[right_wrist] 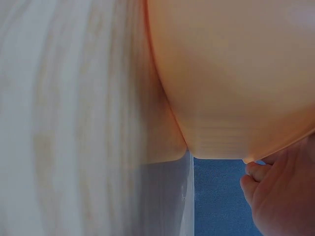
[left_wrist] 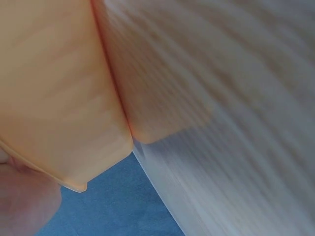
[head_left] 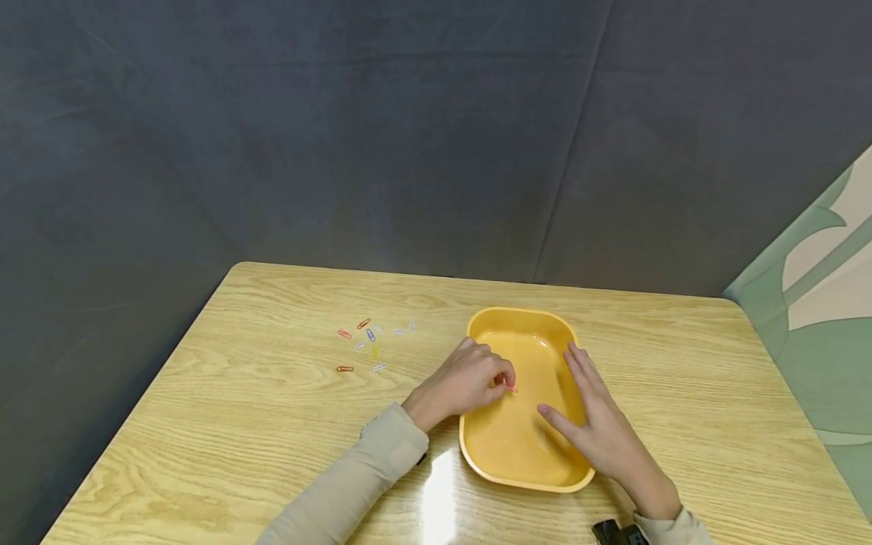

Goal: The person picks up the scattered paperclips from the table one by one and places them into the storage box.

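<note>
A yellow, rounded-corner tray [head_left: 527,481] sits on the wooden table. Over its left side my left hand [head_left: 470,381] reaches in, pinching a pink paper clip [head_left: 512,389] between thumb and fingertips. At the opposite side, my right hand [head_left: 602,428] has its fingers extended along the tray's right rim, the thumb pointing inward over the tray. In the left wrist view the tray's outer wall [left_wrist: 59,98] fills the left, with part of my left hand [left_wrist: 27,199] at the rim. The right wrist view shows my right hand [right_wrist: 285,191] beside the rim.
Left of the tray, several loose paper clips [head_left: 371,334] in red, blue, white and yellow lie scattered on the table [head_left: 272,424]. A dark curtain-like backdrop [head_left: 381,151] stands behind the table's far edge. A green patterned surface [head_left: 831,363] is at the right.
</note>
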Demonstrator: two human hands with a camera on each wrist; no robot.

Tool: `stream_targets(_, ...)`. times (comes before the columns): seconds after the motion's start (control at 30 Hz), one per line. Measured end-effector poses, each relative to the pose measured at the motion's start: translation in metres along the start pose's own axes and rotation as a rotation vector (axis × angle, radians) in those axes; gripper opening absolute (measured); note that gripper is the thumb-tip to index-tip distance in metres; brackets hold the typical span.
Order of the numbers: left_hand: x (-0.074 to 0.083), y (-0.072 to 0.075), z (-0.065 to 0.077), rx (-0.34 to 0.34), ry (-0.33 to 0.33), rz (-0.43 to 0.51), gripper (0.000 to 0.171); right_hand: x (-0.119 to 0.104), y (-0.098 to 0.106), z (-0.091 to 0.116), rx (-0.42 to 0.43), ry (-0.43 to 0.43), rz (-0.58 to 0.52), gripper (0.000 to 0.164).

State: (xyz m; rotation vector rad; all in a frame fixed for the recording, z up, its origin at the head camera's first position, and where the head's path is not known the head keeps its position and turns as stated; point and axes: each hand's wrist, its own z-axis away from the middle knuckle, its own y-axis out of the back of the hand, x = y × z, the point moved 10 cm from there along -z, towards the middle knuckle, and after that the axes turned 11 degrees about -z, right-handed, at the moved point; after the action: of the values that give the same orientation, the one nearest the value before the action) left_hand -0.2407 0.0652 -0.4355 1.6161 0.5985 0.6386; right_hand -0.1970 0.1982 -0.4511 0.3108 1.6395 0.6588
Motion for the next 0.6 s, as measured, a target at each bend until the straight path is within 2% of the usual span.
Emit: stream_targets(0.6,-0.0001,-0.0003,0.0001,-0.01,0.007,-0.004,0.007,-0.0004,0.0001,-0.0005,0.009,0.004,0.015,0.092)
